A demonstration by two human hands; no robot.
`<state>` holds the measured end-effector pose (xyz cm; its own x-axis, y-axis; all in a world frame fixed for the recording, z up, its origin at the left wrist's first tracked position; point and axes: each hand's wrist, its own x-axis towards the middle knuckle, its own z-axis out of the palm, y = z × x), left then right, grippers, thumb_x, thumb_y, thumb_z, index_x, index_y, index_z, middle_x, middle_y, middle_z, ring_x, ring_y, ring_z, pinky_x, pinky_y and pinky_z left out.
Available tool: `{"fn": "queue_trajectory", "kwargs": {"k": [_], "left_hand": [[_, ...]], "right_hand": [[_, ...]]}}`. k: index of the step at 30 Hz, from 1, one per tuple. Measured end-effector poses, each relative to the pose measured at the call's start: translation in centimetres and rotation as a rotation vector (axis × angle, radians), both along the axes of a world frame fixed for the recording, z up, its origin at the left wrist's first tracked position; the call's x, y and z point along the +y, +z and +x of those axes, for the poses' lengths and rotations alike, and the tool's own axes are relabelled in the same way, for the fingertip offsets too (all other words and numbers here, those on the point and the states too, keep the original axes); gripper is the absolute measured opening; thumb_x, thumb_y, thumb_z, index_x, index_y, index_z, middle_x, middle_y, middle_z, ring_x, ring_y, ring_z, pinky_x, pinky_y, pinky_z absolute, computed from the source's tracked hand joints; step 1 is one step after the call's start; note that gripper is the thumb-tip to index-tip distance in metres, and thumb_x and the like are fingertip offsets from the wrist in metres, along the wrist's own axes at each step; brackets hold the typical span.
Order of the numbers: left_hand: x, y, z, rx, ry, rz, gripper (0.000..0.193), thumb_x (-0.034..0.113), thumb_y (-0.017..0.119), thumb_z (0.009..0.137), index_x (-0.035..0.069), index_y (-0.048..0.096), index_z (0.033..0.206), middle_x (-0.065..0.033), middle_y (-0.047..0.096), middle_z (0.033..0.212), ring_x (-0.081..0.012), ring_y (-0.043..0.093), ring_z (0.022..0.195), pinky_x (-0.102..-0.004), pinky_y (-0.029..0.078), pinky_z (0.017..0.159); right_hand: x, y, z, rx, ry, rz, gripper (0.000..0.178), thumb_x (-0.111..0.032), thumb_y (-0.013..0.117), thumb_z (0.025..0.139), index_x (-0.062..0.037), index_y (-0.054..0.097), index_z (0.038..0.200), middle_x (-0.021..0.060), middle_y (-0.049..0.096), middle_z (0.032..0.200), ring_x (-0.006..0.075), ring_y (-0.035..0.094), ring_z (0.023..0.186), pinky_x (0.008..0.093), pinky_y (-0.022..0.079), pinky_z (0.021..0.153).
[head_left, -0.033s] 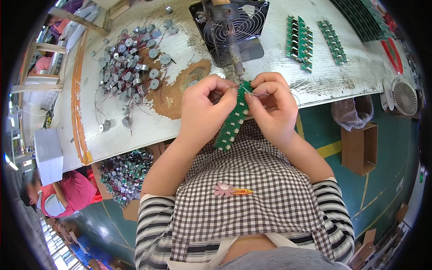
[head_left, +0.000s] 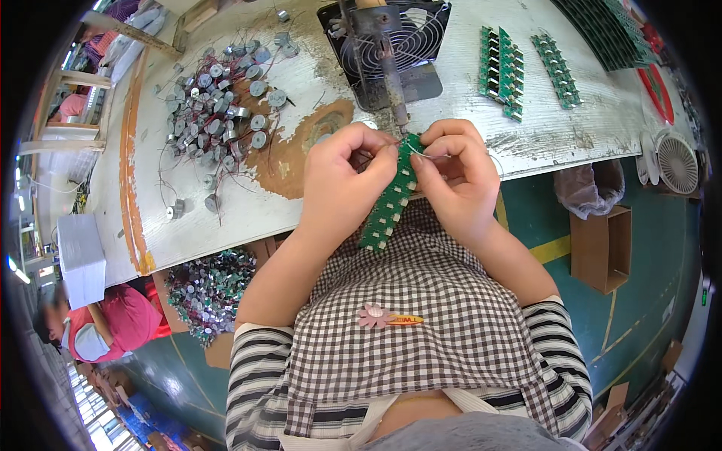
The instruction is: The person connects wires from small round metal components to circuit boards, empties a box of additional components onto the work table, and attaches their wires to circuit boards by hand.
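My left hand [head_left: 342, 177] is closed in a pinch at the upper left edge of a green circuit board strip [head_left: 389, 207]. A thin reddish wire [head_left: 392, 143] shows at its fingertips; whatever lies inside the curled fingers is mostly hidden. On the strip's other side, my right hand [head_left: 460, 177] pinches a thin pale solder wire [head_left: 429, 157] whose end reaches over the board. The strip hangs slantwise between both hands, over the table's front edge, with rows of small metal parts along it. Just above its top end is the tip of a mounted soldering iron [head_left: 399, 113].
Small round motors [head_left: 218, 113] with red wires lie piled at left. Behind the iron stands a black fan [head_left: 410, 37]. More board strips [head_left: 500, 71] lie at right, near a stack of dark green boards [head_left: 605, 34]. A person [head_left: 113, 323] sits at lower left.
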<state>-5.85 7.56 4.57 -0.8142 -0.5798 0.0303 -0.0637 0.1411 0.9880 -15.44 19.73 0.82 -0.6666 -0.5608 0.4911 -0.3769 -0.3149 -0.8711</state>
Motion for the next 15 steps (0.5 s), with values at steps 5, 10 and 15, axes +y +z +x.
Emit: {"fn": "queue_trajectory", "kwargs": {"k": [5, 10, 15], "left_hand": [[0.24, -0.06, 0.05, 0.029, 0.021, 0.01, 0.008, 0.004, 0.063, 0.079, -0.003, 0.062, 0.079, -0.0047, 0.065, 0.077, -0.0045, 0.055, 0.062, -0.0193, 0.044, 0.055], [0.57, -0.18, 0.32, 0.001, 0.03, -0.041, 0.007, 0.004, 0.063, 0.079, -0.002, 0.061, 0.077, -0.0038, 0.065, 0.077, -0.0042, 0.055, 0.062, -0.0195, 0.043, 0.055], [0.57, -0.58, 0.14, 0.007, 0.021, -0.05, 0.007, 0.005, 0.063, 0.078, -0.002, 0.061, 0.078, -0.0043, 0.065, 0.076, -0.0048, 0.055, 0.06, -0.0202, 0.043, 0.054]], "right_hand": [[0.09, 0.02, -0.07, 0.053, -0.016, 0.006, 0.016, 0.01, 0.063, 0.077, 0.0012, 0.053, 0.085, 0.0117, 0.055, 0.097, 0.0104, 0.06, 0.069, 0.0199, 0.052, 0.052], [0.36, -0.31, 0.3, 0.032, -0.003, 0.008, 0.015, 0.009, 0.063, 0.077, 0.0013, 0.053, 0.085, 0.0119, 0.055, 0.097, 0.0105, 0.06, 0.07, 0.0203, 0.053, 0.052], [0.43, -0.48, 0.24, 0.004, 0.0, 0.002, 0.015, 0.01, 0.062, 0.078, 0.0013, 0.052, 0.086, 0.0117, 0.054, 0.097, 0.0101, 0.059, 0.069, 0.0201, 0.053, 0.052]]}}
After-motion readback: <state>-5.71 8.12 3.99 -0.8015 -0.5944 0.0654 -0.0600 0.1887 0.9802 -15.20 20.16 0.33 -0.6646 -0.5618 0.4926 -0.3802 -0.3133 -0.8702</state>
